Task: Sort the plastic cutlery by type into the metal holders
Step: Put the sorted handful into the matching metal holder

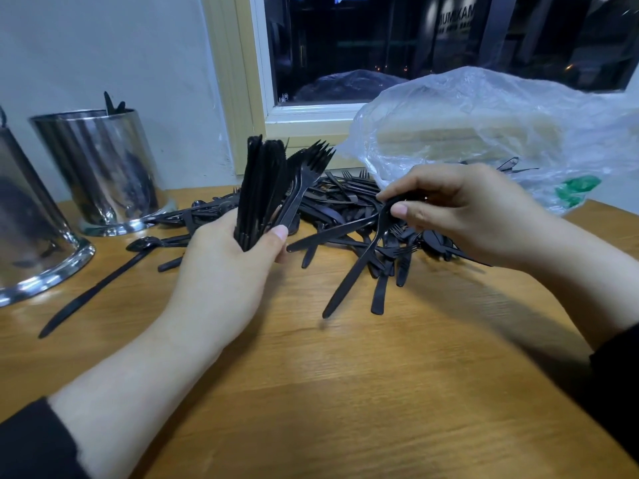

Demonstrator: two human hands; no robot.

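Note:
A heap of black plastic cutlery (345,205) lies on the wooden table (345,392) under the window. My left hand (228,267) grips an upright bundle of black knives and forks (273,181), with the fork tines at the top. My right hand (460,212) pinches the head of one black piece (359,267), its handle slanting down toward the table; which type it is, I cannot tell. Two shiny metal holders stand at the left: one (103,171) with a few black pieces poking out, and a nearer one (31,229) at the frame's edge.
A long black spoon (96,288) lies by itself in front of the holders. A crumpled clear plastic bag (484,133) with a pale stack inside sits at the back right against the window sill. The wall stands close behind the holders.

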